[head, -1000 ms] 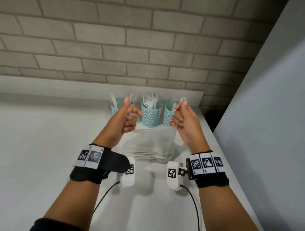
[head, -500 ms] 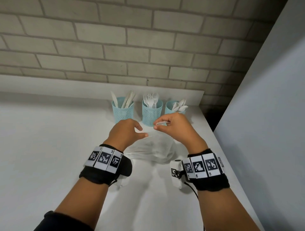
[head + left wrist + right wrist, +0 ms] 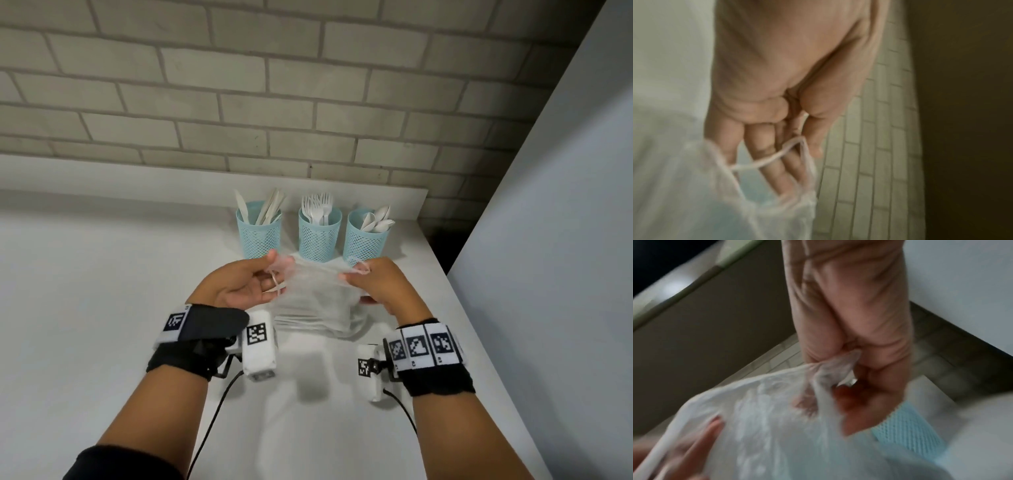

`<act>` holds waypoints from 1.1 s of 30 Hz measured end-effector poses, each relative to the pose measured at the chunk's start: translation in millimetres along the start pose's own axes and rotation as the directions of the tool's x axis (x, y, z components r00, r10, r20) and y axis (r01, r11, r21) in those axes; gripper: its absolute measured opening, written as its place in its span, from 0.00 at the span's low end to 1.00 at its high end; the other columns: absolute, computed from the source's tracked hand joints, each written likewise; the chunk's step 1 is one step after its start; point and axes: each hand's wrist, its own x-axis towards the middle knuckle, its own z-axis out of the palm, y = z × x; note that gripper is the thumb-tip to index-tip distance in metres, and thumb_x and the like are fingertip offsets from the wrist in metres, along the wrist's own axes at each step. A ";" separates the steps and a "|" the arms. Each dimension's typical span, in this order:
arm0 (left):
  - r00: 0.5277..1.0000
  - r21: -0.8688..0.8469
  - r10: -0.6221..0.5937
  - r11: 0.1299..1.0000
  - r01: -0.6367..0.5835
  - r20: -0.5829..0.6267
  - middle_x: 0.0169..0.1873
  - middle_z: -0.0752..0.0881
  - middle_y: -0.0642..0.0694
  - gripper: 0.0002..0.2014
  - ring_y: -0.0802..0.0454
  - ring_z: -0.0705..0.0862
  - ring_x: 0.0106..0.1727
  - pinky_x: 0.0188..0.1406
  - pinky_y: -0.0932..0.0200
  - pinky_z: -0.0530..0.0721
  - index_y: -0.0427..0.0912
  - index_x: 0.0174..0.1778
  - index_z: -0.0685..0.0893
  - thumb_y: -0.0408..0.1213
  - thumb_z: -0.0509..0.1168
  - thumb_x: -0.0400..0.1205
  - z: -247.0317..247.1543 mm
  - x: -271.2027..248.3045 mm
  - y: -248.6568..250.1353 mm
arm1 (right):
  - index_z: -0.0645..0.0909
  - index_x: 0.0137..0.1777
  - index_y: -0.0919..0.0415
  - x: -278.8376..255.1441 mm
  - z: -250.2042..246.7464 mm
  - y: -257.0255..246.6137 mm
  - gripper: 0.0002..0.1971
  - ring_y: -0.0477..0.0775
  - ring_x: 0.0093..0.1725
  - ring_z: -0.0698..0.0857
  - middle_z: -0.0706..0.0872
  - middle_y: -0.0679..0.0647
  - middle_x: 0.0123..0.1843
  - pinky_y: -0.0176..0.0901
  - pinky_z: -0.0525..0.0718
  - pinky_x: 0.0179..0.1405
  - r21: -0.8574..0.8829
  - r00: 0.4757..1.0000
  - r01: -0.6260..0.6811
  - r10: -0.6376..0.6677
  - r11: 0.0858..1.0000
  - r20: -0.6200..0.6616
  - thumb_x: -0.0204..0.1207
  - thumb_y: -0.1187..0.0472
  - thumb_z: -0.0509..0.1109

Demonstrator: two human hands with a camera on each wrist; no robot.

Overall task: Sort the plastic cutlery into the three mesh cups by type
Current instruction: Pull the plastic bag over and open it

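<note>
Nearest you: two forearms, each with a black wrist strap carrying printed markers and a white camera block with a trailing cable.

Item 1, your left hand [image 3: 239,289], at about 10 o'clock from the straps. Palm turned up and inward; the grip is pinched on the left edge of a clear plastic bag [image 3: 315,301], a thin loop of it lying across the fingers [image 3: 764,146] in the left wrist view.

Item 2, your right hand [image 3: 380,284], at about 2 o'clock. Grip clamped on the bag's right edge, a bunched fold of film caught between thumb and fingers in the right wrist view. That view is blurred.

Item 3, the bag itself: stretched between both hands, its lower part sagging onto the white desk [image 3: 102,308]. What it holds cannot be told.

Item 4, at 12 o'clock beyond the bag, three turquoise mesh cups in a row near the desk's back edge, upright, close together but apart:
- left cup [image 3: 259,236], white knives [image 3: 270,209];
- middle cup [image 3: 319,238], white forks [image 3: 317,209];
- right cup [image 3: 366,243], white spoons [image 3: 376,221].

Farthest: a pale brick wall [image 3: 274,102] behind the desk, and a plain grey panel [image 3: 565,240] at 3 o'clock.
</note>
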 end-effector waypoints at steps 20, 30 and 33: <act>0.882 0.675 0.309 0.737 0.014 -0.357 0.67 0.73 0.43 0.36 0.45 0.75 0.66 0.60 0.50 0.76 0.44 0.70 0.72 0.56 0.74 0.70 -12.0 7.9 -26.3 | 0.66 0.76 0.48 3.7 5.9 7.0 0.29 0.65 0.69 0.72 0.68 0.62 0.72 0.56 0.73 0.68 -0.016 0.956 -0.102 0.093 0.995 -0.278 0.77 0.41 0.65; 0.875 0.898 0.458 0.434 -0.065 -0.158 0.44 0.82 0.47 0.15 0.50 0.80 0.48 0.50 0.61 0.76 0.38 0.49 0.85 0.40 0.77 0.71 12.1 9.1 -33.8 | 0.76 0.72 0.60 -4.4 31.4 -5.1 0.30 0.54 0.69 0.78 0.80 0.58 0.70 0.41 0.72 0.68 -0.356 0.986 0.163 -0.144 0.920 0.080 0.69 0.59 0.78; 0.890 0.676 0.407 0.716 -0.173 -0.204 0.36 0.83 0.43 0.08 0.49 0.81 0.39 0.38 0.62 0.79 0.36 0.40 0.84 0.37 0.73 0.76 4.6 8.6 -37.1 | 0.88 0.52 0.65 3.2 29.1 5.0 0.11 0.48 0.46 0.85 0.90 0.58 0.50 0.28 0.77 0.47 -0.186 0.978 0.187 -0.200 0.965 -0.052 0.69 0.66 0.77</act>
